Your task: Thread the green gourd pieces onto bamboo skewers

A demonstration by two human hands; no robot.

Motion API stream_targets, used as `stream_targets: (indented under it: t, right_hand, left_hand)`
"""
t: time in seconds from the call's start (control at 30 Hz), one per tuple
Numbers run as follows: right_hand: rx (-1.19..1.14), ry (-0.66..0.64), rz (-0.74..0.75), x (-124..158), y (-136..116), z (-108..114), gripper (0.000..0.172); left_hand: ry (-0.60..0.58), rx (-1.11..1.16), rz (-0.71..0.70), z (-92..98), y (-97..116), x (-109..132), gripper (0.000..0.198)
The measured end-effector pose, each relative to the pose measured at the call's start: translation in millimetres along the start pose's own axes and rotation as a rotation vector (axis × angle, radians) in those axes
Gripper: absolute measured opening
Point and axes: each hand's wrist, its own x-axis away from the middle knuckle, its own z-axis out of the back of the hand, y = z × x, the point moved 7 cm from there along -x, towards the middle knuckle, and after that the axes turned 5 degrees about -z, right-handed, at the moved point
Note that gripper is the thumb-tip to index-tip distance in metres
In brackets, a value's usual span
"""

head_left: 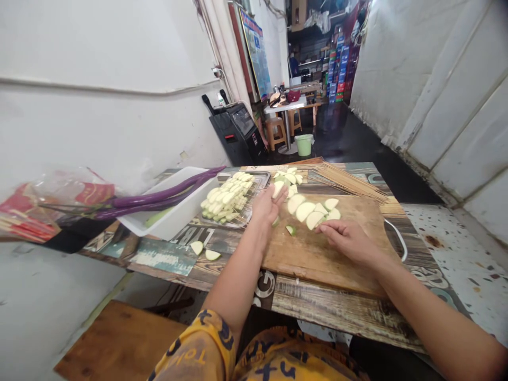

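Observation:
My left hand is closed on a pale half-round slice of a green-skinned vegetable, above the left edge of the wooden cutting board. In a pinch, my right hand touches or nearly touches the near end of a row of similar slices; what its fingertips hold, if anything, is hidden. A small green-skinned end piece lies on the board between my hands. Left of my left hand, skewered slices are piled on a metal tray.
Loose bamboo skewers lie behind the board, beside a heap of cut pieces. Long purple eggplants rest across a white bin at left, near plastic bags. Two slices sit near the table's front edge.

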Motion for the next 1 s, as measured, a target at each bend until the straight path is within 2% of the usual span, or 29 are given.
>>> stream_targets:
  t: [0.47, 0.8, 1.0]
  right_hand:
    - [-0.003, -0.019, -0.047, 1.1, 2.4, -0.1, 0.039]
    - [-0.002, -0.018, -0.053, 2.1, 3.6, 0.1, 0.040]
    - [-0.024, -0.031, -0.042, 2.4, 0.7, -1.7, 0.040]
  left_hand:
    - [0.035, 0.017, 0.005, 1.3, 1.6, 0.6, 0.005]
    - [0.067, 0.008, 0.030, 2.8, 1.6, 1.1, 0.014]
    - [0.037, -0.012, 0.018, 1.3, 2.2, 1.1, 0.008]
